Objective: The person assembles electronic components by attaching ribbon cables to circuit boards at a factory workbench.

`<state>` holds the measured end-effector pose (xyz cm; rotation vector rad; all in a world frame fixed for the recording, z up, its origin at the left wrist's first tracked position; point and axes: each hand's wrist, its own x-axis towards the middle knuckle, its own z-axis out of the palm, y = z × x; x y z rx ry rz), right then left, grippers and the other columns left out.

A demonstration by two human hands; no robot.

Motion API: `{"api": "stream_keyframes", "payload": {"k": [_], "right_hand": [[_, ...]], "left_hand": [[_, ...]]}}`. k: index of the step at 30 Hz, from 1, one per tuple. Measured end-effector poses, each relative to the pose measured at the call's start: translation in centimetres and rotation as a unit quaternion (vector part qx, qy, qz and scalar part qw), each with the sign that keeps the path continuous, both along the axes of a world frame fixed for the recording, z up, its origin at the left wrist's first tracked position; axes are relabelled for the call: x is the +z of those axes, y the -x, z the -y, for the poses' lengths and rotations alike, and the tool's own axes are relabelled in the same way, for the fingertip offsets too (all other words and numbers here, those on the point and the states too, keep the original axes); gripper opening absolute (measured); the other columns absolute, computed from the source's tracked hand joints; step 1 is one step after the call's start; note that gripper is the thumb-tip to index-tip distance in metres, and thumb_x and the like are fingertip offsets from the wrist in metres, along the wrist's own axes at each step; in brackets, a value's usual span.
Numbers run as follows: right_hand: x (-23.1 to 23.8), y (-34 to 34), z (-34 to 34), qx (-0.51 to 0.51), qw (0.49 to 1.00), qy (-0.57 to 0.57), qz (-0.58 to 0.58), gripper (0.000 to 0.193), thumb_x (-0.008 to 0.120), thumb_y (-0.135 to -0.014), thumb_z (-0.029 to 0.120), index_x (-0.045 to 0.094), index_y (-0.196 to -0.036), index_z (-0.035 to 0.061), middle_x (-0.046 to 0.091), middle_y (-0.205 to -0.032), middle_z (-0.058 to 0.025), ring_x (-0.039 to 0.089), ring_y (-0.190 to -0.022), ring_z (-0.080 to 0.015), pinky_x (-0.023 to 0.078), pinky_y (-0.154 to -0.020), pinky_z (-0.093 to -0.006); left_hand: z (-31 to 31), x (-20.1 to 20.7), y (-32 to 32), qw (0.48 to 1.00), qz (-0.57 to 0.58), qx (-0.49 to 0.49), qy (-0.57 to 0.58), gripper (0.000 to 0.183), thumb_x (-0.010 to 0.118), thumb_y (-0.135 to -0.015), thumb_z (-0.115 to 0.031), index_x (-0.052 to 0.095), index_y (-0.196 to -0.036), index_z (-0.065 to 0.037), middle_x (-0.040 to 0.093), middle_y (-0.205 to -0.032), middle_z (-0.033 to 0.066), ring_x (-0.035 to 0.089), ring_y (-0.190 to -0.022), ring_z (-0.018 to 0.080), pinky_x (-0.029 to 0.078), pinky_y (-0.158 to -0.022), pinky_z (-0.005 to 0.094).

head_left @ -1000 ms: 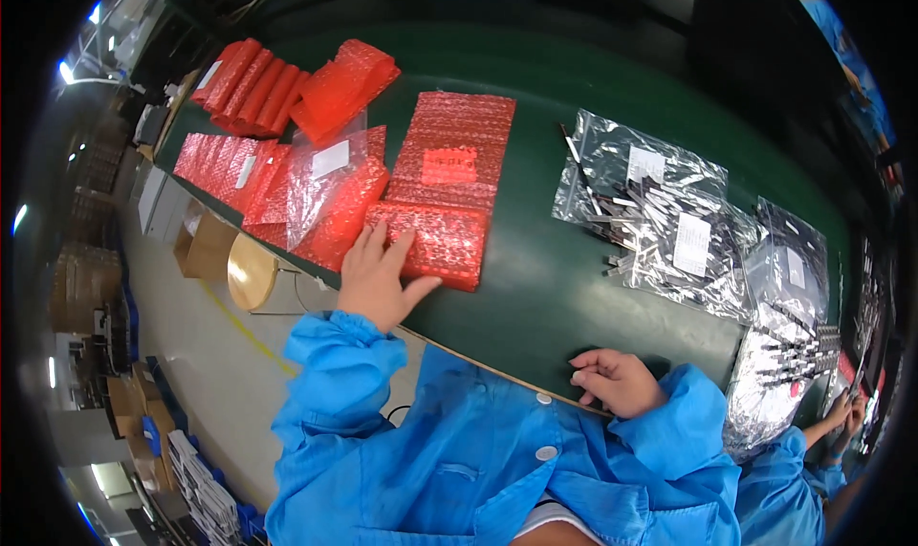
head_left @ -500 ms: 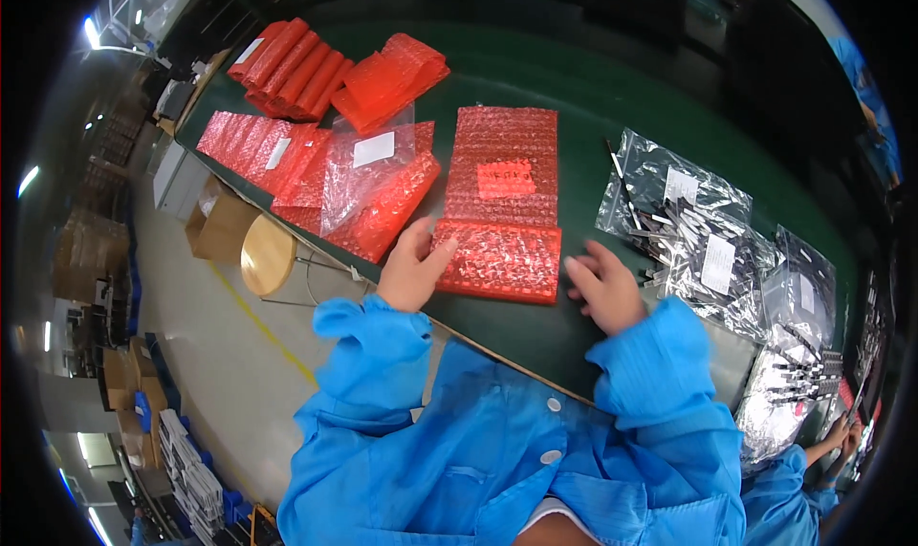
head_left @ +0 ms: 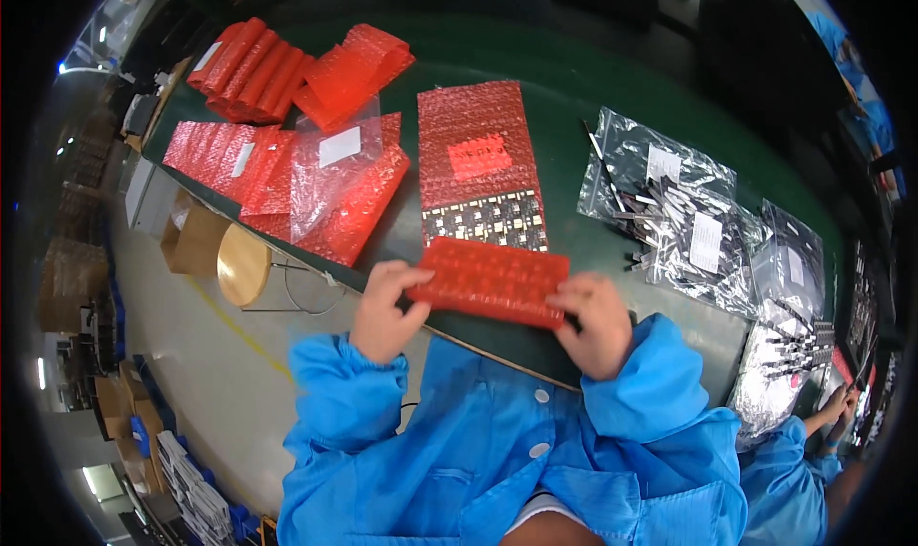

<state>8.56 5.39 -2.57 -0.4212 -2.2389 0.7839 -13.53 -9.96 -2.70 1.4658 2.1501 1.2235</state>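
A red bubble-wrap bundle (head_left: 491, 280), folded flat, is held between my two hands near the table's front edge. My left hand (head_left: 384, 307) grips its left end between thumb and fingers. At the right end my right hand (head_left: 595, 324) pinches it the same way. Just beyond lies a dark circuit-board panel (head_left: 486, 223) with pale parts, resting on a long red bubble-wrap sheet (head_left: 469, 106). A brighter red marked piece (head_left: 480, 157) sits on that sheet. The bundle covers the sheet's near end; I cannot tell whether they are joined.
Rolled red bubble wrap (head_left: 253, 73) and flat red bubble-wrap pieces (head_left: 215, 154) lie left, with a clear labelled bag (head_left: 335, 178) on top. To the right are clear bags (head_left: 703, 250) with dark strips. A stool (head_left: 244, 264) stands off the table's left side; a co-worker's hands (head_left: 841, 404) are far right.
Both hands have closed on the folded bubble wrap and drawn it toward me, off the sheet's near part. The circuit-board panel now shows where the wrap lay.
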Motion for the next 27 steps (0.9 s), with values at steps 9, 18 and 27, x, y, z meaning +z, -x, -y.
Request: {"api": "stream_keyframes", "payload": {"k": [9, 18, 27], "right_hand": [[0.8, -1.3, -0.4, 0.101, 0.991, -0.041, 0.079, 0.030, 0.064, -0.057, -0.003, 0.063, -0.086, 0.0036, 0.059, -0.091, -0.0113, 0.059, -0.086, -0.0286, 0.051, -0.069, -0.0363], [1.2, 7.3, -5.8, 0.003, 0.990, -0.011, 0.140, 0.040, 0.069, -0.070, 0.013, 0.058, -0.108, 0.0039, 0.057, -0.110, -0.0148, 0.052, -0.104, -0.0292, 0.043, -0.088, -0.0373], [1.3, 9.5, -4.9, -0.026, 0.952, 0.012, 0.305, 0.079, 0.082, -0.054, 0.023, 0.047, -0.124, 0.0112, 0.051, -0.112, -0.0151, 0.048, -0.107, -0.0329, 0.041, -0.091, -0.0364]], "left_hand": [[-1.6, 0.3, -1.1, 0.945, -0.304, -0.118, 0.007, 0.048, 0.066, -0.058, 0.001, 0.061, -0.105, -0.009, 0.050, -0.116, 0.0169, 0.048, -0.110, 0.0350, 0.043, -0.089, 0.0433], [0.8, 2.2, -0.3, 0.918, -0.391, -0.072, -0.011, 0.030, 0.055, -0.069, -0.009, 0.063, -0.098, -0.011, 0.058, -0.105, 0.0148, 0.056, -0.099, 0.0314, 0.047, -0.084, 0.0407], [5.0, 0.4, 0.3, 0.932, -0.359, -0.044, 0.023, 0.030, 0.055, -0.071, -0.012, 0.062, -0.100, -0.013, 0.057, -0.109, 0.0131, 0.054, -0.103, 0.0314, 0.048, -0.084, 0.0396]]}}
